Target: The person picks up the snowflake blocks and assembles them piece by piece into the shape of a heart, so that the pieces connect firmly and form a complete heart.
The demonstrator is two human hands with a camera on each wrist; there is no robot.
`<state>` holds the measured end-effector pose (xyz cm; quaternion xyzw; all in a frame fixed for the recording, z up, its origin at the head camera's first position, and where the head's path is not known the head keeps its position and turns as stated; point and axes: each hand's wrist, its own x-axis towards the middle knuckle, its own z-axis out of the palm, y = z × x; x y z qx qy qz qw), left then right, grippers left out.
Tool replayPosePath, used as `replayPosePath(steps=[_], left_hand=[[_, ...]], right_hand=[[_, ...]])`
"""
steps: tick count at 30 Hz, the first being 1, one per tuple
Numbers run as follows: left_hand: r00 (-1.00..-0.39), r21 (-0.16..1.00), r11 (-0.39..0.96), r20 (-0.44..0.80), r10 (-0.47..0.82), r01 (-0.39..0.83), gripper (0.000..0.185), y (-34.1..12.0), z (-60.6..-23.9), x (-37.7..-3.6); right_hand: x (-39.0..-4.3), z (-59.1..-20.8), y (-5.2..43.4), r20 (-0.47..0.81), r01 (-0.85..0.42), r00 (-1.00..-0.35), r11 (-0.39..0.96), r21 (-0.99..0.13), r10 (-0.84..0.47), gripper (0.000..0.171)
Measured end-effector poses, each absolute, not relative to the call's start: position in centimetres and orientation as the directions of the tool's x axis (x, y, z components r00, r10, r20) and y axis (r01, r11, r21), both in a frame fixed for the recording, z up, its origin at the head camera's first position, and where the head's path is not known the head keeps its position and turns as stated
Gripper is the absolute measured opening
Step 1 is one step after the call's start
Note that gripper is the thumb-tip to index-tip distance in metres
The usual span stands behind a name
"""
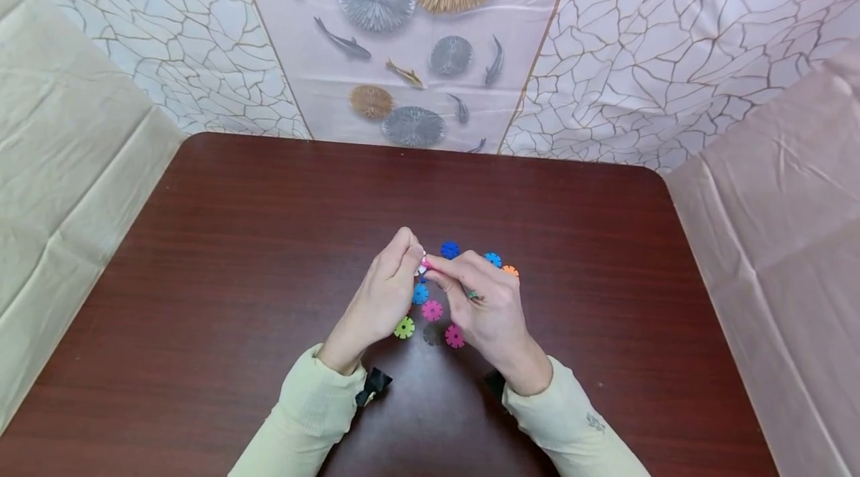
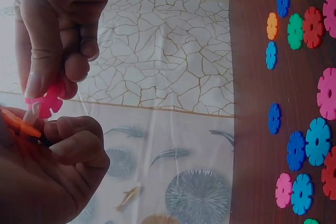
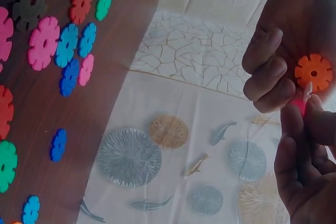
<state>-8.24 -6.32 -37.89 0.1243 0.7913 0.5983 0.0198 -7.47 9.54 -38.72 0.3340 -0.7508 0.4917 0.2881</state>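
Bright head view, 2 dimmer wrist views
Soft sheen on tabletop; left hand shadowed against pale backdrop.

Brown table (wood-grained), fish-printed cloth beyond.

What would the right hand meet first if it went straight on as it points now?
Probably the white notched piece in the left hand, directly ahead; exact depth is unclear.

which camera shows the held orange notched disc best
The right wrist view: the orange notched disc shows nearly face-on, centre hole visible. The left wrist view shows it nearly edge-on; in the head view, the left hand hides it.
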Motion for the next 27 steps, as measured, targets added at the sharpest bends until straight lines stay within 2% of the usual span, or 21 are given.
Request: replayPosePath(steps=[3,9,13,18,23,27], left_hand=[[-0.967,0.939,0.289,0.124,0.222,0.186,0.023,-6.4,-37.9,-8.3],[-0.953,0.977,0.179,0.062,0.297,0.119,0.020,-7.0,-37.9,-8.6],[-0.953,0.990,0.112,0.052,0.298,0.089,0.018,-7.7,-37.7,-8.8],[-0.972,0.998,-0.020,0.061,0.227,0.058,0.018,-8.3,-37.7,-9.2],[-0.990,0.982,-0.183,0.075,0.116,0.053,0.017,-8.8,-38.0,-9.5],[-0.996,0.955,-0.294,0.063,0.058,0.043,0.021,-9.0,-38.0,-9.7]], right_hand=[[-7.6,-38.7,9.5,0.768,-0.783,-0.613,0.274,-0.558,-0.187,0.025],[-8.2,-38.6,10.1,0.760,-0.765,-0.636,0.241,-0.597,-0.137,0.025],[-8.6,-38.3,10.7,0.722,-0.727,-0.675,0.301,-0.617,-0.152,0.028],[-8.9,-38.3,11.4,0.650,-0.643,-0.748,0.387,-0.661,-0.133,0.030],[-9.0,-39.0,12.1,0.484,-0.490,-0.862,0.495,-0.718,-0.152,0.025],[-9.1,-40.5,12.1,0.207,-0.323,-0.946,0.673,-0.665,-0.250,0.024]])
